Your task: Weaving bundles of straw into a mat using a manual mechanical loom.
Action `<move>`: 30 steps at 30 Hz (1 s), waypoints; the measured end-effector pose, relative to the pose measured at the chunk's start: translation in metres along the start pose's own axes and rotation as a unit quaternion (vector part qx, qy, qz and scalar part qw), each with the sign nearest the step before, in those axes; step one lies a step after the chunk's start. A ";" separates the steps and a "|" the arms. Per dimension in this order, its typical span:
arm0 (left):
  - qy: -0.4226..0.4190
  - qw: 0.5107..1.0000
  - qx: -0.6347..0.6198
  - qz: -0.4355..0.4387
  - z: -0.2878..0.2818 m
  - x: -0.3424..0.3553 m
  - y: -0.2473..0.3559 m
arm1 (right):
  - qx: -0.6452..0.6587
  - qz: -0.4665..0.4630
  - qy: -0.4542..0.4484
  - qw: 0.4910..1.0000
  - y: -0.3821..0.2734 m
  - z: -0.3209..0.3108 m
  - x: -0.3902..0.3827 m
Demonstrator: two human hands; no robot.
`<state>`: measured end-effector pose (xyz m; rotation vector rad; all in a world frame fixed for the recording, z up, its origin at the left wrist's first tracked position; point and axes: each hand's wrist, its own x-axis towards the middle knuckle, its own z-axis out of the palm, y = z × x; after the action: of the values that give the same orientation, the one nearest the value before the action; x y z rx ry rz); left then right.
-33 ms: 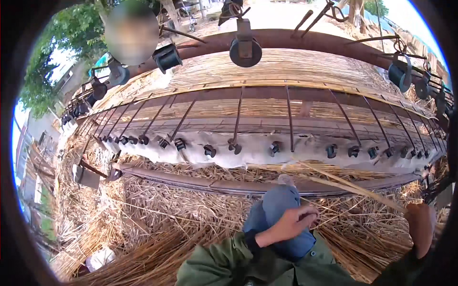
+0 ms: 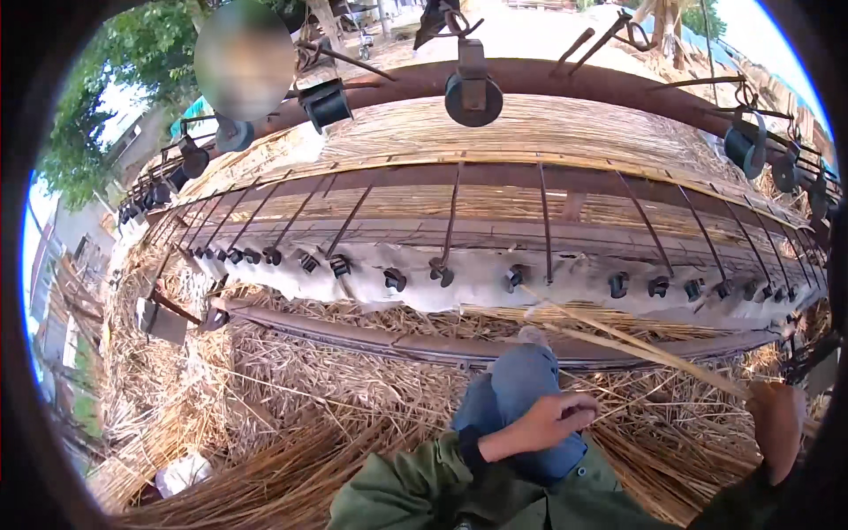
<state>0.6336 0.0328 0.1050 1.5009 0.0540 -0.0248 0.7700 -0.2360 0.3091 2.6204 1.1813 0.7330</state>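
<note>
A: Your right hand [image 2: 777, 428] is clenched round reed stalks [image 2: 698, 370].
B: Yes, they slant forward and left from your grip, toward the pale beam [image 2: 574, 287].
A: And your left hand [image 2: 552, 422]?
B: Left of that grip, over your knee [image 2: 526, 375], released, its fingers loosely curled.

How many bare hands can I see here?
2: the left hand is in front of the blue trouser leg; the right hand, at the far right, grips pale stalks. Other hands may be hidden.
</note>
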 end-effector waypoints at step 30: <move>0.407 0.858 -0.286 0.126 -0.084 -0.107 0.060 | 0.491 -0.237 -0.037 0.838 -0.205 0.073 0.070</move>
<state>0.5278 0.1188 0.1646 0.8183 0.5028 0.7835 0.7117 -0.0440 0.1997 2.6992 2.5564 -0.1604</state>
